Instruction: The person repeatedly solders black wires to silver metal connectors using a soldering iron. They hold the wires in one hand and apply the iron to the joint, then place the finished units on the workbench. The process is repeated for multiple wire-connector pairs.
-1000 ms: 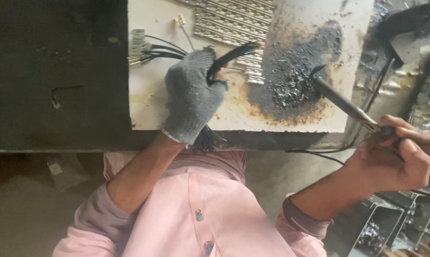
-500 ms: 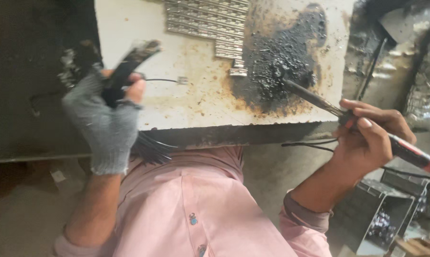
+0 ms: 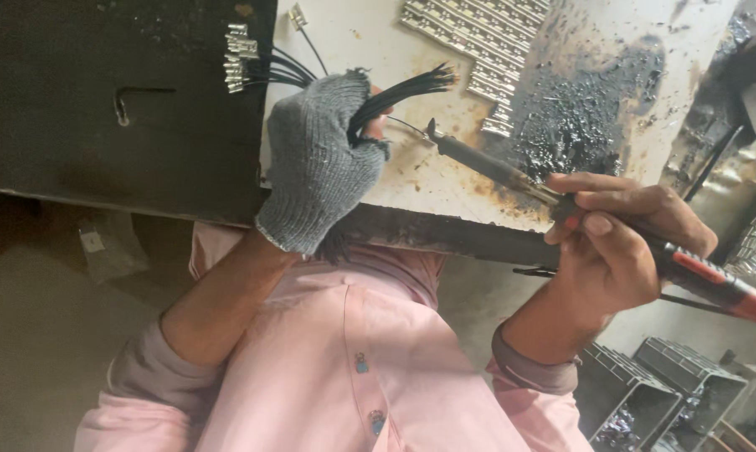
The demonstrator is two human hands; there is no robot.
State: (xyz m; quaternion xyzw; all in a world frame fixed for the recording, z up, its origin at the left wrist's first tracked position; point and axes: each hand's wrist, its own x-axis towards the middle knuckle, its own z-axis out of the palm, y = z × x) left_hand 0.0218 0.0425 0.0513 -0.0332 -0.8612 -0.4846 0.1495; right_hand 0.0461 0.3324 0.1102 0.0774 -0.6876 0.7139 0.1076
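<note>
Head view
Left hand (image 3: 324, 159): wore a grey knitted glove, fist clamped round one bundle of thin black wires (image 3: 399, 90).
Right hand (image 3: 617, 243): bare, fingers closed on one red-handled soldering iron (image 3: 495, 170), its metal tip beside the wires.
Tabletop (image 3: 378, 192): pale, scorched, soot-crusted.

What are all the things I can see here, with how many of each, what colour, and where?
Wire bundle: one, black, gripped in the gloved hand over the board.
Soldering iron: one, dark shaft with red and black handle, tip near the wire ends.
Metal terminals: a small cluster, silver, on wire ends at the board's left edge.
Terminal strips: several rows, silver, top of the board.
Board: one, pale, with a black scorched patch on its right side.
Bench: one, dark, left of the board.
Bins: a few, grey, lower right.
Shirt: one, pink, bottom centre.
Left hand: grey knitted glove, closed on the bundle.
Right hand: bare, holding the iron's handle.
</note>
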